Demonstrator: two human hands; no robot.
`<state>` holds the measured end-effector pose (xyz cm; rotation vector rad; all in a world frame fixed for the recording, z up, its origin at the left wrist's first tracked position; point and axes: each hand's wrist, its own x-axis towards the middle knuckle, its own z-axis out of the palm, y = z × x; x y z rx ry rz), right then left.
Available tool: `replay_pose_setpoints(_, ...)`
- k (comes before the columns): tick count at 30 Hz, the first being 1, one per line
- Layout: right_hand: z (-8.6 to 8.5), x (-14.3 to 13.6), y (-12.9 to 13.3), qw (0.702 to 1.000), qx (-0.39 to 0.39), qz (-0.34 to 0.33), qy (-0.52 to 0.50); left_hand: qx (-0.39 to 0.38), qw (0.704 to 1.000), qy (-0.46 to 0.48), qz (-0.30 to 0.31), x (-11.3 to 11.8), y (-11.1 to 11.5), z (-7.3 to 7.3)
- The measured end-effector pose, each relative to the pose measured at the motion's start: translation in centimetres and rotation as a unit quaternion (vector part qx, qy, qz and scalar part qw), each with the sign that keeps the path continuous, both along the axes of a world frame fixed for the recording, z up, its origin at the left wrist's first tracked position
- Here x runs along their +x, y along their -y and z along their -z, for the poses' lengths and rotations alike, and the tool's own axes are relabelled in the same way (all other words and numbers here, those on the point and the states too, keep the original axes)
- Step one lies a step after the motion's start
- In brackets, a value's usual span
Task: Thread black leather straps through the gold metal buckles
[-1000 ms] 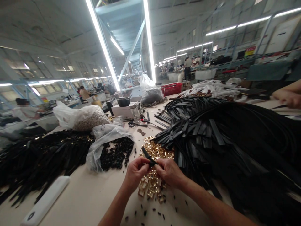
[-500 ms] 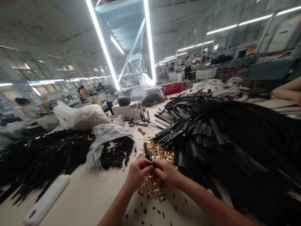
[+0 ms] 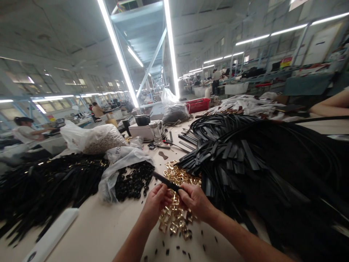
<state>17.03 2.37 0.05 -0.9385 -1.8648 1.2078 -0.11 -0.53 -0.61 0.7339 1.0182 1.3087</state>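
A black strap (image 3: 167,181) slants above a pile of gold buckles (image 3: 174,214) in the middle of the table. My right hand (image 3: 194,198) is closed round the strap's lower right end. Just below the strap, my left hand (image 3: 158,200) has its fingers curled; whether they hold anything small is too blurred to tell. Black loops (image 3: 133,182) spill from a clear plastic bag (image 3: 107,182) left of the hands. A large heap of black straps (image 3: 231,145) lies to the right.
More black straps (image 3: 54,185) and a white elongated object (image 3: 53,234) lie at the left. Farther back are a glass jar (image 3: 155,131), a black cup (image 3: 143,119) and a red basket (image 3: 198,105). Another person's arm (image 3: 331,103) rests at the right edge.
The strap has tilted from near upright to a leftward slant. My left hand has come away from my right hand, its fingers looser. The view has shifted slightly.
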Motion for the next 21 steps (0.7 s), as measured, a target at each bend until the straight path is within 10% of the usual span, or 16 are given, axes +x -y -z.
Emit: replay_pose_setpoints(21,1.0,0.3,-0.3,0.995,0.044,-0.003,0.088,0.029,0.999,0.021,-0.031,1.8,-0.1,0.0)
